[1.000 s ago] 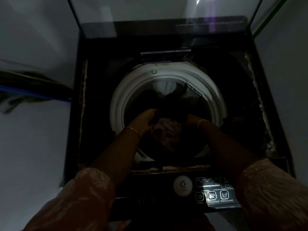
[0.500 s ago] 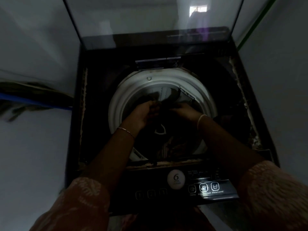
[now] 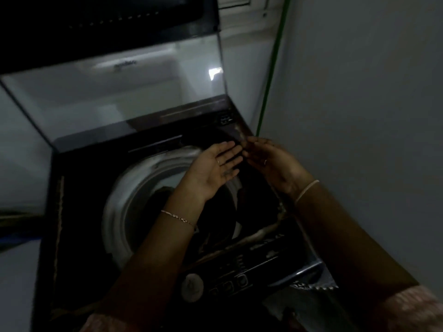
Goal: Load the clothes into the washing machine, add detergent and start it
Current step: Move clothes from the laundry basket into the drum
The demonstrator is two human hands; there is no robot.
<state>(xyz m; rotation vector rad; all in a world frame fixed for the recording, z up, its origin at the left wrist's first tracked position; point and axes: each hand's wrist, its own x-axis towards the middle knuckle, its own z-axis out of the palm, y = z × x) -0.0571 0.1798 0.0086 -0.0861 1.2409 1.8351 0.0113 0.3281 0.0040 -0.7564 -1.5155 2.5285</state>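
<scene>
Two bare hands are raised side by side over the far right part of one top-loading washing machine (image 3: 79,212), which stands with its dark body between pale walls. One left hand (image 3: 213,168) lies palm up with its fingers (image 3: 227,149) straight and close together, gripping nothing; one ring shows on one of them. One right hand (image 3: 273,161) sits just beside it, fingertips almost meeting those of the left, its fingers (image 3: 256,144) loosely extended and slightly curved, also gripping nothing, and it too bears one ring. One thin chain bracelet (image 3: 178,218) crosses the left wrist, and one pale band (image 3: 306,191) crosses the right wrist. Two pale patterned sleeves enter from the near edge, the right sleeve (image 3: 412,307) the plainer to see. One glass lid (image 3: 119,92) stands raised at the far side of the machine. One pale round drum rim (image 3: 134,188) frames the opening, and inside it, below the hands, lie dark clothes (image 3: 217,213); in the dim light their number cannot be told. One control panel (image 3: 259,264) runs along the near edge of the machine, carrying one round badge (image 3: 191,287) and, just right of it, three square buttons (image 3: 227,285). One green pipe (image 3: 273,68) runs down the wall at the far right, behind the machine's corner.
</scene>
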